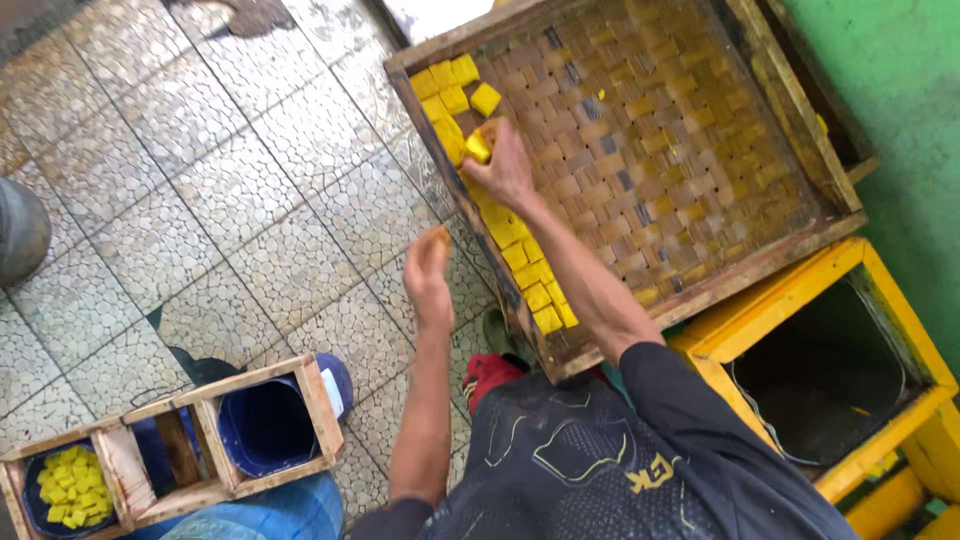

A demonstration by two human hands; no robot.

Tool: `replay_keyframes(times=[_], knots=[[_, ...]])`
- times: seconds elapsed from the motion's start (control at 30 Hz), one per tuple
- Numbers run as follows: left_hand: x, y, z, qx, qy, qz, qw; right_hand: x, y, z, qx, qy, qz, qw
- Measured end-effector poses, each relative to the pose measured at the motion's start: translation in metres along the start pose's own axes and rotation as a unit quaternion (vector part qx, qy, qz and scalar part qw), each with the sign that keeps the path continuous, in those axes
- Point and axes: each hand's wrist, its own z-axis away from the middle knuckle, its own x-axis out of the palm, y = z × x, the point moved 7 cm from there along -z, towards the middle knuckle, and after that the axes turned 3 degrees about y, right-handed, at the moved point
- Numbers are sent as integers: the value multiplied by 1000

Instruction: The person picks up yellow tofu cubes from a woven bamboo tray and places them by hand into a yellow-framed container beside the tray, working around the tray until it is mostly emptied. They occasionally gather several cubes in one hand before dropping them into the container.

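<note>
Right hand (505,165) pinching a yellow cube (478,147) over the woven tray (660,130), fingertips on it

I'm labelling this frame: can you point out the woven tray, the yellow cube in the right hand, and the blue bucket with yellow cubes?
woven tray (690,130): head view, bare woven floor.
yellow cube (478,147): head view, its top face.
blue bucket (30,505): head view, left rim.

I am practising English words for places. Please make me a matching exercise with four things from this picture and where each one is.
Things:
1. right hand
2. left hand
3. blue bucket
4. yellow wooden frame

Places:
a. in the air above the tiled floor
b. inside a plain wooden box, empty
c. on the woven tray, at the yellow cubes
d. below the tray, by the green wall

Pairs: 1-c, 2-a, 3-b, 4-d
</note>
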Motion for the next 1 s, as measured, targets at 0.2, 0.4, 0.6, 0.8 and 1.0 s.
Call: replay_keyframes(times=[0.2, 0.4, 0.6, 0.8, 1.0], knots=[[21, -25, -53, -205, 15, 359, 910, -15, -64, 13, -287, -127, -21, 949], [10, -45, -15, -233, -16, 387, 892, -29, -21, -52, -114, 166, 233, 951], [-15, -54, 4, -245, 18, 350, 904, 10, -3, -99, 22, 98, 6, 995], [-25, -58, 6, -224, 33, 377, 898, 15, -43, -120, -12, 193, 274, 942], [-26, -58, -9, -228, 70, 429, 871, 37, -33, -123, 58, 91, 149, 983]])
